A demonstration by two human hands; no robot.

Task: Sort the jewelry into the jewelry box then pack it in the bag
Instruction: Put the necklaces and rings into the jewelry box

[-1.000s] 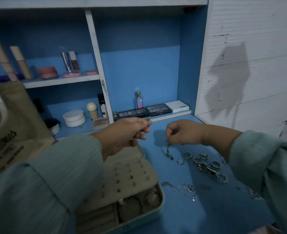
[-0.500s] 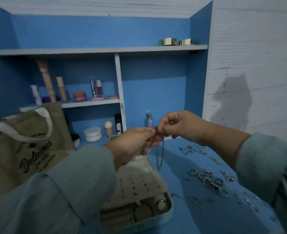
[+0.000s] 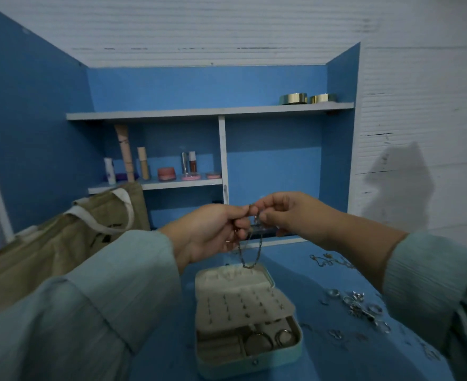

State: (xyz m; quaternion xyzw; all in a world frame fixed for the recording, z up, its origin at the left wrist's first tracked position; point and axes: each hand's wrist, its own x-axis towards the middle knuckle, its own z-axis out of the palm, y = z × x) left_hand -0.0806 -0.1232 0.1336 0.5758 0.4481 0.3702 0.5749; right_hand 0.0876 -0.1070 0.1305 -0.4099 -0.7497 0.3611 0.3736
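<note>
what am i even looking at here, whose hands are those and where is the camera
No machine is involved: these are a person's two bare hands, and the one camera is worn on their head, looking forward and down. That is why both sleeved arms reach in from the bottom of the picture.

The left hand and the right hand meet in mid-air and both pinch a thin chain, which hangs in a loop between them, above the jewelry box.

The box lies open on the blue table. Its pale earring panel is studded with small earrings, and a couple of rings sit in the tray below.

To the right, loose rings and other small pieces lie scattered on the table. On the left stands a beige tote bag. Behind is a blue shelf unit with cosmetics.
</note>
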